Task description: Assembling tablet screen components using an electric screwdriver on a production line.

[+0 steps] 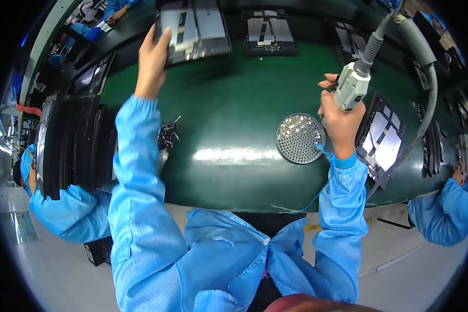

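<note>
While the dark flat panel (195, 28) lies at the far edge of the green table (234, 119), the left hand (152, 62) grips its near-left corner, fingers curled over the rim and thumb seemingly beneath, though the fisheye bend makes that hard to tell. Off to the right, the right hand (342, 122) is wrapped closed around a pale electric screwdriver (352, 86), its grey cable (426, 67) arching up and away. Just left of that hand sits a round perforated screw tray (299, 138). A small heap of dark screws (167, 134) rests beside the left sleeve. Between the two arms the green surface lies broad and bare. Another panel (382, 135) lies beyond the right wrist, and a stack of black trays (70, 145) crowds the left edge.
</note>
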Demonstrator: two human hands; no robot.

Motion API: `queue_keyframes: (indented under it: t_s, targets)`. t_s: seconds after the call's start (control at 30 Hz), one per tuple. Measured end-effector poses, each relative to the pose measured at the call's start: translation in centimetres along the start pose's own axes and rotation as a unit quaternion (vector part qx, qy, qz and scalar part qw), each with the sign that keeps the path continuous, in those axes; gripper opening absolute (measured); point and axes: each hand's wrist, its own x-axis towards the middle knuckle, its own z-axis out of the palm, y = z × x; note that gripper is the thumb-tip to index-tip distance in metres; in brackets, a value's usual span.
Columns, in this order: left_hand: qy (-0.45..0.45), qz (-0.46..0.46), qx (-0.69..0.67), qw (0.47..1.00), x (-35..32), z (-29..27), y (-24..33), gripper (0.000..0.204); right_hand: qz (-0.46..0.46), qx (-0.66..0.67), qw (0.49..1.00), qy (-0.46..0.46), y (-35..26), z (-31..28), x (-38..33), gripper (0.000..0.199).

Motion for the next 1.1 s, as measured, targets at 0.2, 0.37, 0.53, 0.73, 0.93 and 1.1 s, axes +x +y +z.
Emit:
queue_keyframes:
  t_s: [0.2, 0.37, 0.53, 0.73, 0.93, 1.1]
  targets:
    - [0.041, -0.140, -0.019, 0.989, -22.5, 1.5, 1.8, 0.057, -0.010, -0.001, 1.000, 0.023, 0.7, -0.7, 0.1, 0.028]
    - [-0.009, -0.256, -0.010, 0.967, -32.9, 2.1, 1.3, 0.060, -0.044, -0.019, 0.999, -0.013, 0.8, -0.3, -0.1, 0.030]
    - [-0.050, -0.233, 0.105, 0.966, -33.4, 1.6, 3.1, 0.062, -0.044, -0.022, 0.999, -0.016, 0.2, 0.3, -0.4, 0.029]
    - [-0.091, -0.070, 0.424, 0.898, -34.8, 1.8, 3.0, 0.054, -0.045, -0.012, 0.999, -0.015, 0.2, 0.6, -0.8, 0.027]
    - [0.042, 0.105, 0.502, 0.857, -25.0, -5.2, 0.3, 0.028, -0.049, -0.012, 0.999, -0.016, 0.3, 0.2, -0.7, 0.028]
    - [-0.058, 0.088, 0.557, 0.823, -16.2, -7.7, -2.8, 0.032, -0.051, -0.003, 0.999, -0.020, 0.1, 0.2, -1.0, 0.026]
